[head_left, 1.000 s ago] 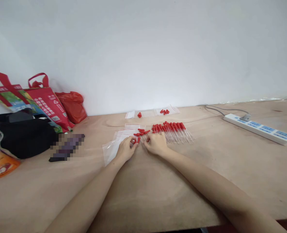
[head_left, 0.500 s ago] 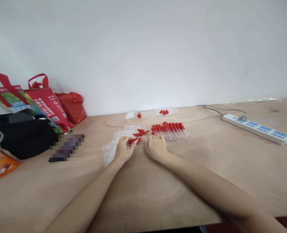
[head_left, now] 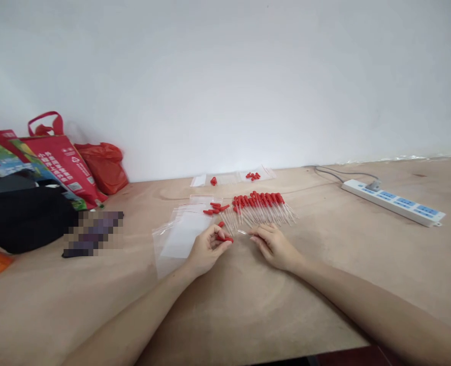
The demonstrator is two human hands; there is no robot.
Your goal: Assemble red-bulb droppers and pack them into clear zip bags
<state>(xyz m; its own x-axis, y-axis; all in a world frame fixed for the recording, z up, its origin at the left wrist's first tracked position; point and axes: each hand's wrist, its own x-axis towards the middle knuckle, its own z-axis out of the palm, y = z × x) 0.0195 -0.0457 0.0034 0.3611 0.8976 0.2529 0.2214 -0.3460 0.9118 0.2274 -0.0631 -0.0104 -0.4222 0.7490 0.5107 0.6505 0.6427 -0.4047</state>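
My left hand [head_left: 205,251] pinches a red rubber dropper bulb [head_left: 226,239], its open end turned toward my right hand. A clear thin glass dropper tube [head_left: 243,232] is held between the fingertips of my right hand [head_left: 276,247], pointing left at the bulb. The bulb and the tube are apart. Just beyond my hands lies a row of glass droppers with red bulbs [head_left: 261,200] on their far ends. Bare glass tubes [head_left: 228,219] lie at the row's left side. Several loose red bulbs [head_left: 215,209] are left of these.
Clear zip bags [head_left: 172,236] lie by my left hand. Against the wall, more bags [head_left: 229,178] bear red bulbs [head_left: 253,176]. A white power strip [head_left: 393,201] with a grey cable is at the right. Shopping bags [head_left: 63,162] and a dark blurred-out object [head_left: 96,234] are at the left.
My right hand has drawn back from the tubes toward me with one glass tube in its fingers. My left hand has come nearer and rightward with the red bulb.
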